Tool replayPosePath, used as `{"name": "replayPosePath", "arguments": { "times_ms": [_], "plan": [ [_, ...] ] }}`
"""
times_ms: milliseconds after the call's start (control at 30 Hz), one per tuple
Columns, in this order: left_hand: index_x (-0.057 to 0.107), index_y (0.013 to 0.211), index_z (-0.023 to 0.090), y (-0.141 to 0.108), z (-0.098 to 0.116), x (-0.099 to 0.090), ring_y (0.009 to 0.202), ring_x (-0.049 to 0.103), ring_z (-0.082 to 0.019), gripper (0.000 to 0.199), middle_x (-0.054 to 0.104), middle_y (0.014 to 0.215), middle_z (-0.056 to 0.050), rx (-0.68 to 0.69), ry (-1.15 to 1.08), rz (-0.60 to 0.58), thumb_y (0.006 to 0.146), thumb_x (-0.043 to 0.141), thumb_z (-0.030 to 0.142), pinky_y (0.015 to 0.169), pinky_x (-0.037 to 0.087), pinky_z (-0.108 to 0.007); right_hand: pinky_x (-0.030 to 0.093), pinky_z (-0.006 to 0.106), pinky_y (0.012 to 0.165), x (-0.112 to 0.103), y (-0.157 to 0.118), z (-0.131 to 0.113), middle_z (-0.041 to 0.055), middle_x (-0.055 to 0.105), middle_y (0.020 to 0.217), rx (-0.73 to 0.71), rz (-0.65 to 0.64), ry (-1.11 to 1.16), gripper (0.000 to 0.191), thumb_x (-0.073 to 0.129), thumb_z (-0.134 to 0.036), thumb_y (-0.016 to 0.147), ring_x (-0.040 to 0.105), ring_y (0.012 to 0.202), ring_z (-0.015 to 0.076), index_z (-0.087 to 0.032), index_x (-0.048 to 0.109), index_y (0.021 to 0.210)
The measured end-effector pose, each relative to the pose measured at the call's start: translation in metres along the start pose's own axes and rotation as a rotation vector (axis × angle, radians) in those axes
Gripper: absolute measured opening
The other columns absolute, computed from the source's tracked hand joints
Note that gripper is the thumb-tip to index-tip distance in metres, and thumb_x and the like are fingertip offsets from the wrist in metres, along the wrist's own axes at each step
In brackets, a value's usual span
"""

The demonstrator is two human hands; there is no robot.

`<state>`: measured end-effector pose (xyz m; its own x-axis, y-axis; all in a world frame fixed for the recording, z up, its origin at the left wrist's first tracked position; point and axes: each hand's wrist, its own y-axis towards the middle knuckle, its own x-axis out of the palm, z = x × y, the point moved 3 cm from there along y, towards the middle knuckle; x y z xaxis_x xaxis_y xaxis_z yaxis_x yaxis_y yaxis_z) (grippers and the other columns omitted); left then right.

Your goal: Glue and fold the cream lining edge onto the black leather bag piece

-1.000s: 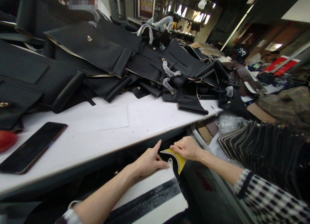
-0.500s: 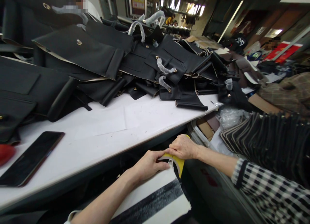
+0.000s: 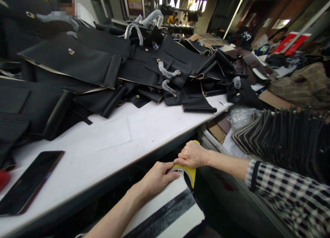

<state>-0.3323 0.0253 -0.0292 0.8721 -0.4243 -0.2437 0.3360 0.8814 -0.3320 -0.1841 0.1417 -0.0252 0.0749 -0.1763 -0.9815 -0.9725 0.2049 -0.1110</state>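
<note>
One right hand [image 3: 192, 155], mine: clenched on a curved yellow piece [image 3: 191, 171], thumb towards my other hand. One left hand [image 3: 158, 176], mine: partly bent, fingertips meeting the right thumb at the yellow piece's upper edge, its own thumb by the narrow end of a striped panel [image 3: 165, 205]; whether it pinches either one, I cannot tell. The yellow piece: arched, its pale inner edge curving round that narrow end, in front of the bench [image 3: 113, 138]. The panel: white with one broad black band, below my left hand. On the bench, white-topped: one dark phone [image 3: 31, 183], lying flat at the left; one red object [image 3: 3, 179], blurred, beside it, cut by the view's edge; black bag pieces [image 3: 69, 59], many, heaped along the far side, several with gold-coloured fittings and wrapped handles [image 3: 167, 71]. To the right: crumpled clear plastic [image 3: 242, 117], near the bench's end; dark flat pieces [image 3: 281, 138], standing in a close row; one plaid cloth [image 3: 304, 85], rumpled, behind them.
</note>
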Motion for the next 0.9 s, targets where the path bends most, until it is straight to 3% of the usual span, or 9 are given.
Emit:
{"name": "replayPosePath", "arguments": {
  "times_ms": [133,267,400,533,700,900],
  "plan": [
    [0.069,0.094,0.017,0.0,0.002,0.0,0.06,0.034,-0.011,0.027,0.04,0.065,0.005,0.017,0.049,-0.001,0.093,0.055,0.041,0.054,0.025,-0.026,0.012,0.031,0.056,0.0,-0.003,0.0,0.0089,0.067,0.067,0.048,-0.019,0.022,0.066,0.026,-0.055,0.104,0.06,0.059,0.019,-0.016,0.066,0.069],
    [0.068,0.11,0.021,0.0,0.008,-0.001,0.063,0.043,-0.012,0.026,0.056,0.074,0.005,0.051,0.056,-0.001,0.093,0.055,0.036,0.059,0.033,-0.024,0.012,0.031,0.056,0.003,-0.014,0.001,0.009,0.067,0.067,0.176,-0.028,0.077,0.064,0.029,-0.056,0.103,0.061,0.062,0.0202,-0.017,0.067,0.068],
    [0.047,0.141,0.014,-0.001,0.004,0.0,0.066,0.052,-0.015,0.056,0.064,0.077,0.002,-0.019,0.059,0.052,0.092,0.057,0.039,0.062,0.038,-0.026,0.014,0.032,0.057,0.009,-0.038,0.001,0.0083,0.068,0.07,0.453,0.0,0.182,0.065,0.028,-0.057,0.103,0.063,0.066,0.0223,-0.018,0.067,0.069],
    [0.027,0.151,0.011,0.0,0.0,0.002,0.068,0.054,-0.017,0.071,0.065,0.077,0.001,-0.055,0.019,0.035,0.092,0.055,0.041,0.058,0.037,-0.026,0.023,0.029,0.055,0.015,-0.068,-0.009,0.0035,0.067,0.069,0.732,0.019,0.354,0.066,0.02,-0.055,0.105,0.063,0.065,0.0184,-0.02,0.066,0.073],
    [0.046,0.14,0.011,0.001,-0.001,0.0,0.063,0.048,-0.015,0.061,0.063,0.073,0.0,-0.077,0.003,0.031,0.091,0.056,0.046,0.057,0.035,-0.027,0.03,0.027,0.059,0.023,-0.087,-0.032,0.0008,0.065,0.073,0.838,0.047,0.766,0.06,0.027,-0.06,0.102,0.06,0.069,0.0167,-0.02,0.061,0.075],
    [0.051,0.13,0.019,0.002,0.005,0.001,0.085,0.059,-0.017,0.055,0.067,0.101,-0.002,-0.029,-0.053,0.069,0.078,0.07,0.027,0.078,0.046,-0.029,0.023,0.031,0.061,0.023,-0.081,-0.045,0.0024,0.064,0.071,0.84,0.066,0.518,0.048,0.034,-0.05,0.102,0.062,0.072,0.0206,-0.02,0.058,0.074]
  ]
}}
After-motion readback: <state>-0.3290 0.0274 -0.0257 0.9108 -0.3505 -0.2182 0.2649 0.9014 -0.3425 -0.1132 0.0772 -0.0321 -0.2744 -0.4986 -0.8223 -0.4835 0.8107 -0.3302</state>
